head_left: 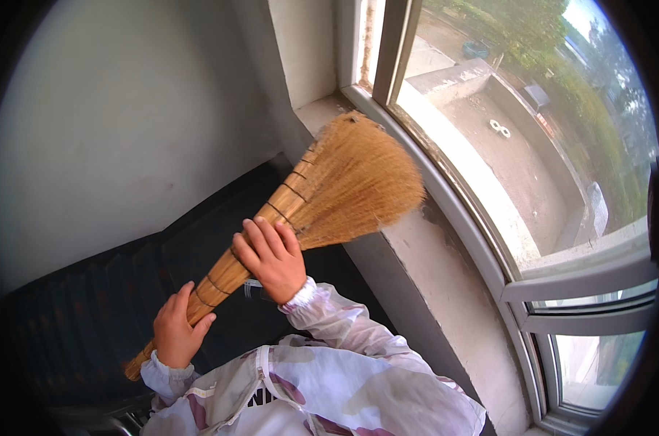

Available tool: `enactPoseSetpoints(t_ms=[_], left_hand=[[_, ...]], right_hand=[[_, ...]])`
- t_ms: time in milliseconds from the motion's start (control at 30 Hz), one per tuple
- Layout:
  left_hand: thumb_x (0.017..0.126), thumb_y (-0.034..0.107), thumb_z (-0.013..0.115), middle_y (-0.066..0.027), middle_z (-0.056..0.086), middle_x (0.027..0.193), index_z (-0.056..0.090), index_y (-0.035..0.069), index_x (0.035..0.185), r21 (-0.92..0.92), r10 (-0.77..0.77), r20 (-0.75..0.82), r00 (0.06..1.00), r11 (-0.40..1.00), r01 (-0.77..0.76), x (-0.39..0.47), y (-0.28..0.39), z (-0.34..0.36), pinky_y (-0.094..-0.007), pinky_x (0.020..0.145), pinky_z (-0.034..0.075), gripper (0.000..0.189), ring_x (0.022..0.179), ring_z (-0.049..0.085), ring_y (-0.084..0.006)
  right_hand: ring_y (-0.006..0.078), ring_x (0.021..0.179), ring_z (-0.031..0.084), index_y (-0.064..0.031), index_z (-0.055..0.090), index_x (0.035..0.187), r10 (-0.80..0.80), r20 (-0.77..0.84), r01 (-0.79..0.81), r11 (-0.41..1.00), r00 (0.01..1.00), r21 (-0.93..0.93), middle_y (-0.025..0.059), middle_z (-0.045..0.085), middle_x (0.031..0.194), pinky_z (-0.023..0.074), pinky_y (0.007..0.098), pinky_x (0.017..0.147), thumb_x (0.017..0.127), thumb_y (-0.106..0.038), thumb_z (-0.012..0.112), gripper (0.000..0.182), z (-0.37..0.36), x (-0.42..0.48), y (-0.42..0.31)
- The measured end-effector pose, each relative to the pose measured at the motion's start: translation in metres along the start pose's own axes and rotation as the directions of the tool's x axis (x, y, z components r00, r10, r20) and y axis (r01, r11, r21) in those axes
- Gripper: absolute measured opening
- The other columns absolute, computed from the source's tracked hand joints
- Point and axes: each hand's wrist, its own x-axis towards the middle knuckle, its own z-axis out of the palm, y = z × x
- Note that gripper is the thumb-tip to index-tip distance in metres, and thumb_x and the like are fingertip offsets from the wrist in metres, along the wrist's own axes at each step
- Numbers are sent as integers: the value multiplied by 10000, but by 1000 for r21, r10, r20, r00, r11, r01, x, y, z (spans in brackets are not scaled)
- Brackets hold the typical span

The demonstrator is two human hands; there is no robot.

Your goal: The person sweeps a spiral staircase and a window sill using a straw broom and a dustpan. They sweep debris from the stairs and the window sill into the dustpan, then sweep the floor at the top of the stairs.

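Observation:
A short straw hand broom [362,180] slants across the view, its fanned bristles at the upper right and its bound handle running to the lower left. My left hand [179,327] wraps the lower handle, the thumb on the near side. Higher up, close to where the bristles spread, my right hand [272,259] grips the handle with the fingers over the top. Dark binding rings circle the handle between and above my hands. Small grey bits of dirt or fluff cling to the bristle tips, which lie over the window sill [433,272]; whether they touch it I cannot tell.
A sliding window [471,136] with a pale frame [443,188] borders the sill on the right. Beyond the glass lies a walled concrete ledge [503,163]. A white wall [133,131] rises at the left, and a dark ridged surface [100,305] spreads beneath the broom.

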Motion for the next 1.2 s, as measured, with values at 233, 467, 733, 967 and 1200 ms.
enactPoseSetpoints(t_ms=[233, 467, 733, 967, 1200], left_hand=[[696, 241, 780, -81, 624, 977, 524, 24, 1152, -414, -217, 608, 764, 735, 538, -64, -69, 18, -322, 809, 468, 566, 914, 594, -186], [702, 145, 757, -25, 621, 911, 581, 18, 1024, -407, -243, 780, 576, 503, 763, -124, -83, 39, -284, 777, 460, 389, 842, 568, -113], [653, 176, 759, -148, 645, 780, 587, 23, 891, -147, -646, 362, 672, 672, 726, -161, -74, 74, -349, 637, 493, 330, 743, 650, -248], [626, 208, 748, -161, 638, 761, 595, 68, 845, 47, -773, 70, 630, 633, 772, -158, -109, 82, -427, 621, 487, 302, 739, 622, -359], [623, 161, 737, -137, 622, 808, 586, 76, 876, 129, -682, -20, 731, 724, 678, -147, -214, 90, -419, 659, 478, 306, 779, 600, -348]], right_hand=[[191, 1168, 491, -169, 548, 1135, -153, 54, 150, 987, 987, 61, 42, 542, 1235, 329, 366, 983, 811, -186, 533, 325, 14, -34, -21], [200, 1209, 454, -170, 521, 1174, -295, 148, 243, 924, 944, 296, 39, 496, 1283, 305, 384, 1023, 816, -172, 514, 358, 48, -60, -41], [316, 1111, 489, -65, 517, 1159, -169, 510, -180, 805, 844, 565, 150, 498, 1201, 381, 434, 947, 663, -76, 625, 508, 100, -123, -35], [357, 1002, 521, -34, 551, 1062, 92, 729, -468, 819, 678, 332, 170, 544, 1072, 435, 406, 875, 668, -118, 691, 426, 134, -177, 3], [299, 882, 615, -20, 593, 1012, 375, 799, -727, 677, 470, 110, 168, 613, 953, 495, 371, 779, 706, -183, 708, 365, 224, -213, -16]])
